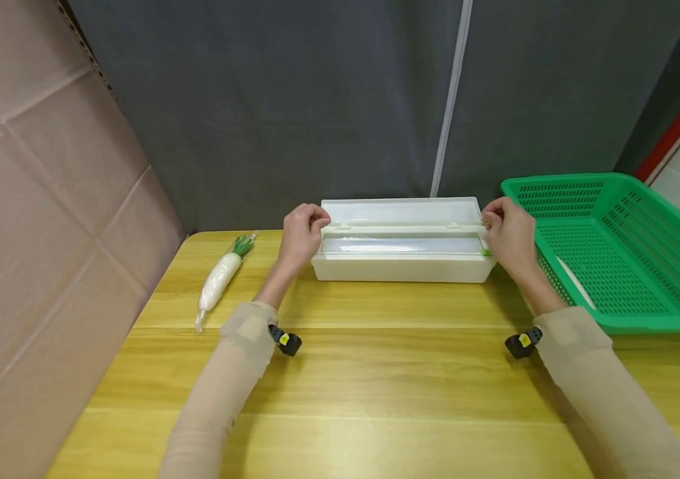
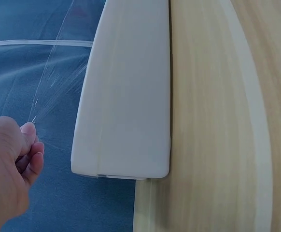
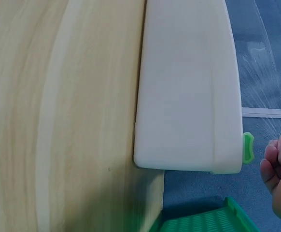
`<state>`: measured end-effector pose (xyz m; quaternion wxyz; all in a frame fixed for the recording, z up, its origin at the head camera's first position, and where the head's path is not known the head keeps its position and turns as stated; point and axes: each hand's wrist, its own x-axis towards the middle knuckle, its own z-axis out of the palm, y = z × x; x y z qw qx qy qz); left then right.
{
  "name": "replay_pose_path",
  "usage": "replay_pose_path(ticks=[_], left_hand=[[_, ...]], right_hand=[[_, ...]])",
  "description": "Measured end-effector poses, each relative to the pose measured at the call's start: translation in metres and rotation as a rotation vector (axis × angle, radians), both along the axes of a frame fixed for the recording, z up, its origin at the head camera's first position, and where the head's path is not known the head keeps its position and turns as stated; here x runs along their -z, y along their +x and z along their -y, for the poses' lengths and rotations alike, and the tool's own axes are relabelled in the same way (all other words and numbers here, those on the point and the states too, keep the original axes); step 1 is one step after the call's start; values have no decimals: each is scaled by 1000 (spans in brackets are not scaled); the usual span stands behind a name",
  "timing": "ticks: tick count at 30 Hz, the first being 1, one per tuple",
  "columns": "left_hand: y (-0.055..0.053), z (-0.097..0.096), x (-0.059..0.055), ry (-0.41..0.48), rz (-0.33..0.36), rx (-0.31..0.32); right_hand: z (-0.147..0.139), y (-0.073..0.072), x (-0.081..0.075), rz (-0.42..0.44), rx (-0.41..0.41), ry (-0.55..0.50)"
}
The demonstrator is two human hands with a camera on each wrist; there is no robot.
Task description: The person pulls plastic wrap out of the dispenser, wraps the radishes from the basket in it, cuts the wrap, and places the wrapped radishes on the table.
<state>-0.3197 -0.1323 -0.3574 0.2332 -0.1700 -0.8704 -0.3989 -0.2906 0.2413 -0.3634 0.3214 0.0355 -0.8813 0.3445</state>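
A white cling-film dispenser box stands at the far edge of the wooden table with its lid raised. My left hand is at the box's left end and my right hand at its right end. In the left wrist view the left hand pinches a corner of clear film stretched up beside the box. The right hand has curled fingers beside the box, with taut film running toward it. A small green slider sits at that end.
A wrapped white radish with a green top lies left of the box. A green plastic basket at the right edge holds a pale long item. A cardboard wall closes the left side; a dark curtain hangs behind.
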Motion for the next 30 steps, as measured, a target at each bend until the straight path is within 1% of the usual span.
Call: replay_pose_path(ticks=[5, 8, 15, 20, 27, 30], left_hand=[[-1, 0, -6, -13, -30, 3], [0, 0, -9, -11, -37, 9], [1, 1, -16, 3, -47, 12], [2, 0, -20, -1, -71, 7], [2, 1, -27, -13, -123, 3], [2, 2, -31, -18, -134, 7]], right_hand=[[0, 0, -5, -20, 25, -13], [1, -1, -7, -20, 33, -26], [3, -2, -13, -37, 34, -48], [3, -1, -18, -51, 40, -49], [2, -1, -24, -115, 26, -29], [1, -2, -28, -143, 19, -11]])
